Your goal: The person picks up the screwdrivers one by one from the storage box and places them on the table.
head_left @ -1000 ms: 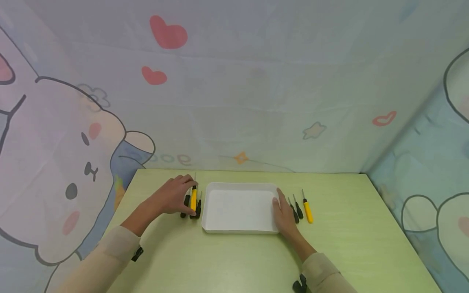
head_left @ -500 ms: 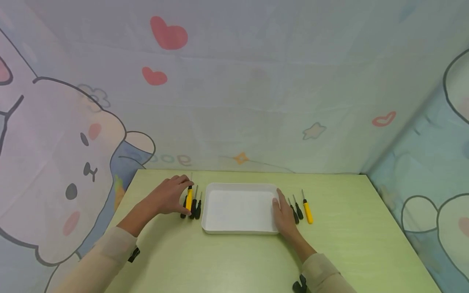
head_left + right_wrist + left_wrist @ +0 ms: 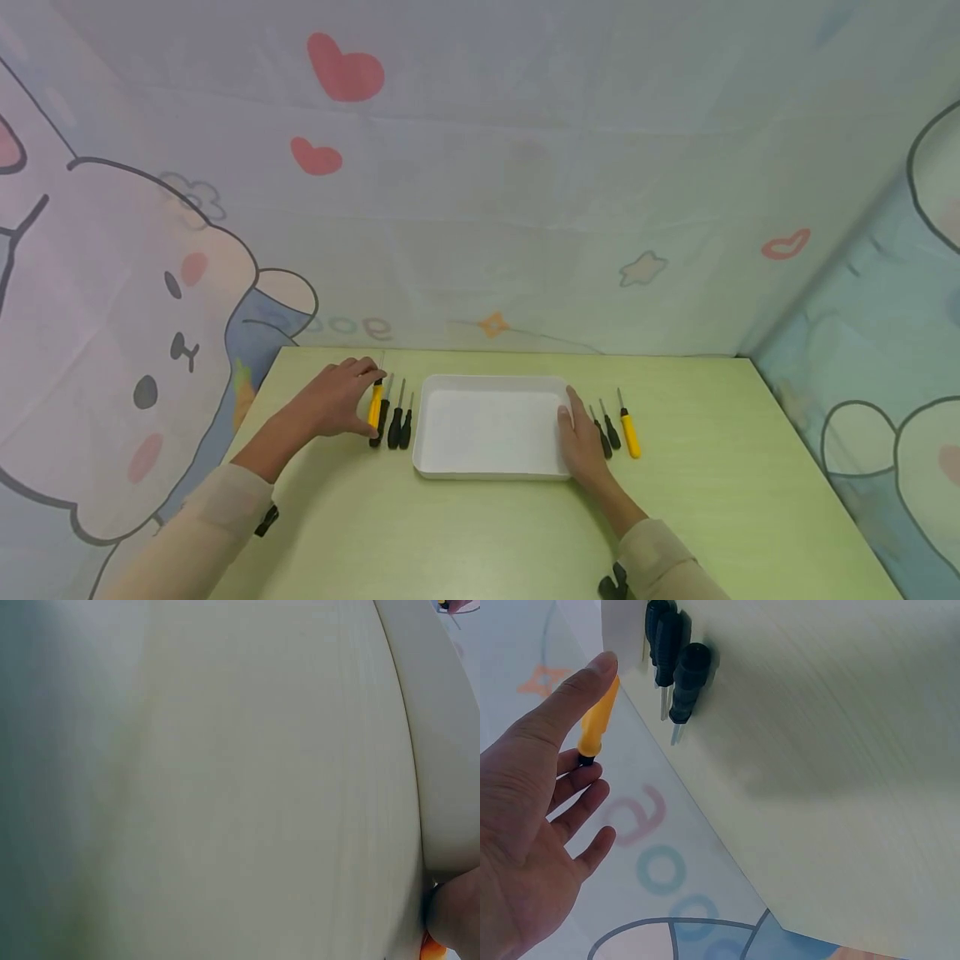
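My left hand [image 3: 337,402] pinches a yellow-handled screwdriver [image 3: 374,406] by its ends, thumb at the handle's butt and fingertips near the shank, blade pointing away. In the left wrist view the yellow handle [image 3: 598,724] is raised beside the table edge. Just beneath and right of it lie three black-handled screwdrivers, the leftmost [image 3: 381,423] partly overlapped by the yellow one, the middle [image 3: 395,427] and right one [image 3: 406,430] in a row. My right hand [image 3: 582,446] holds the right edge of a white tray [image 3: 487,427], thumb over its rim.
Right of the tray lie two black screwdrivers, an inner one [image 3: 603,439] and an outer one [image 3: 612,434], plus a yellow screwdriver [image 3: 631,434]. The pale green table [image 3: 480,533] meets a printed cloth backdrop [image 3: 525,250] at the back.
My left hand has carried the yellow screwdriver leftward, from over the middle black screwdriver to beside the leftmost one. My right hand and the tray have stayed put.
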The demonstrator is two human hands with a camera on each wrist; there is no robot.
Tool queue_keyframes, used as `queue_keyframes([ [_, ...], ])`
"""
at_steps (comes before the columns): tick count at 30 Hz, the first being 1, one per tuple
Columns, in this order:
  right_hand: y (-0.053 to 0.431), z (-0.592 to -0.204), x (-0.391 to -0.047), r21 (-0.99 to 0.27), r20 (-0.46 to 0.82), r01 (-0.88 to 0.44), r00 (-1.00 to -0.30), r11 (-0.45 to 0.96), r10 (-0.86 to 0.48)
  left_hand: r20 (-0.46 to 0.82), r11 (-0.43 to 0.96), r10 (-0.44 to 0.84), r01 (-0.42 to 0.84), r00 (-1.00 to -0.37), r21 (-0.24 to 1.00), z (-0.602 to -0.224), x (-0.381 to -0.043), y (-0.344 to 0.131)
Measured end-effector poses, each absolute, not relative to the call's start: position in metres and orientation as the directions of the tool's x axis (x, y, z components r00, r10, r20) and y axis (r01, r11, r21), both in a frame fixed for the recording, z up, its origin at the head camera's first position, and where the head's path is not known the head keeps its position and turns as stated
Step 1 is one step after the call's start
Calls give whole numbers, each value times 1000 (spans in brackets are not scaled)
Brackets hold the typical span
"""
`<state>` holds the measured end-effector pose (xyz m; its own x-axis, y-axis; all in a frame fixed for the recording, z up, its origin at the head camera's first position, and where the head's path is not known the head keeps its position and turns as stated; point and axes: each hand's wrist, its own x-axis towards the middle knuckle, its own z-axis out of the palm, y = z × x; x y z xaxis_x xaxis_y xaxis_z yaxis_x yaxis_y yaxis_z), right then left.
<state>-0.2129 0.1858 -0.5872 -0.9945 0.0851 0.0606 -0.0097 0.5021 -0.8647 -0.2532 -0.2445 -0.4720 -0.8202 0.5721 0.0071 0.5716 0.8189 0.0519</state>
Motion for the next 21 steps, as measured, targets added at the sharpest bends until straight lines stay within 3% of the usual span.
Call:
queue_keyframes([
  [21,185,-587,-212,-856,44,12,-994,517,96,-80,837,543,546,-836,-34,-485,-255,-262],
])
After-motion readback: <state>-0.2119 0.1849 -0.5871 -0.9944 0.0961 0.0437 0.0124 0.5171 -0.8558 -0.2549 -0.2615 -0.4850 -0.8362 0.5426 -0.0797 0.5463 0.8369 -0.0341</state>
